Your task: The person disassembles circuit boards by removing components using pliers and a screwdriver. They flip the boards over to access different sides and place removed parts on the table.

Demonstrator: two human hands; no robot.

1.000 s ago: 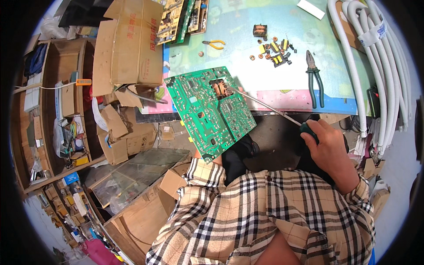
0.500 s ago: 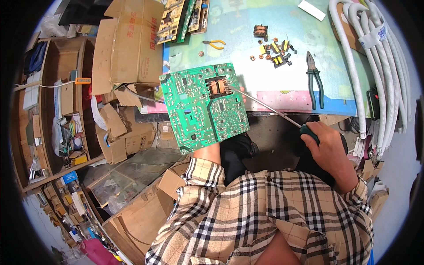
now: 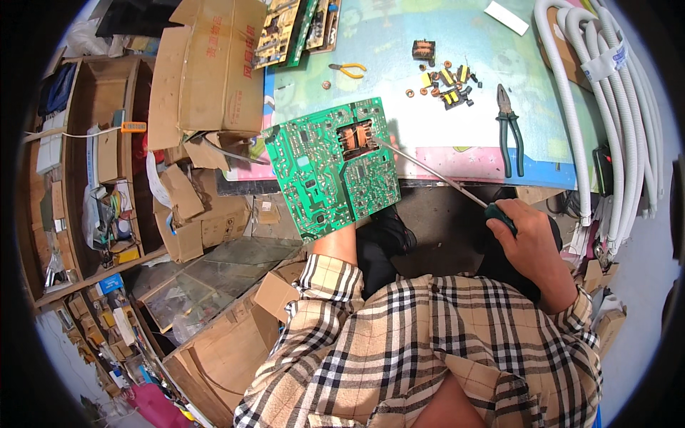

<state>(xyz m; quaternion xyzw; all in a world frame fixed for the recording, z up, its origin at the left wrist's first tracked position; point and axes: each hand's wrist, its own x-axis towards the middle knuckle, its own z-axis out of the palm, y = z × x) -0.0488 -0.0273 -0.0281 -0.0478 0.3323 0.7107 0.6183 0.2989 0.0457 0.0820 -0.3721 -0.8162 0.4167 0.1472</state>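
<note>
My left hand [image 3: 338,242] holds a green circuit board [image 3: 300,160] up from beneath, tilted in front of me. The board hides most of that hand; a bit of finger shows at its right edge. Set in a rectangular opening near the board's upper right is a copper-wound transformer [image 3: 355,138]. My right hand [image 3: 526,232] is wrapped round the dark green handle of a long screwdriver [image 3: 435,173]. Its shaft slants up to the left, with the tip at the transformer's right side; whether it touches cannot be made out.
On the table [image 3: 385,43] lie yellow-handled cutters [image 3: 348,70], combination pliers [image 3: 508,135], a loose transformer [image 3: 423,49] and several small coils [image 3: 449,80]. More boards [image 3: 292,32] lean by a cardboard box [image 3: 214,68]. White hoses [image 3: 628,128] hang at right; shelves [image 3: 93,164] stand left.
The circuit board has shifted slightly right and tilted, its lower edge drawing upward. The screwdriver and right hand have stayed nearly in place.
</note>
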